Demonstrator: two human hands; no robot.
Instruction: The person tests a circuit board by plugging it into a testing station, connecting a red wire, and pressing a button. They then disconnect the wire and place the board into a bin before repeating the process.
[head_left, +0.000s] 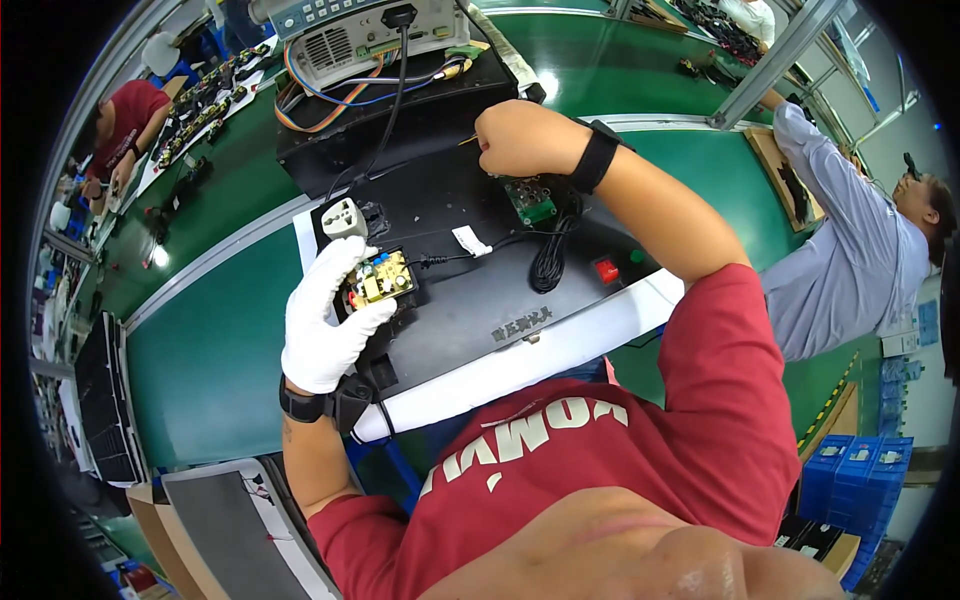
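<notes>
We see a green tabletop (215, 330) carrying a broad black test fixture (470, 300), with a grey instrument box (370, 35) and its coloured cables behind it. On the fixture a coiled black cord (552, 255) lies near a red switch (607, 269), and a white plug adapter (345, 218) sits at its left edge. Our left hand (325, 320), in a white glove, has its grip curled around a small yellow circuit board (380, 280), holding it at the fixture's left side. Our right hand (520, 138), bare with a black wrist strap, is clenched just above a small green circuit board (532, 200) near the fixture's middle; whether its grip pinches anything we cannot tell. Another person in a grey shirt (850, 250) leans over at the right.
</notes>
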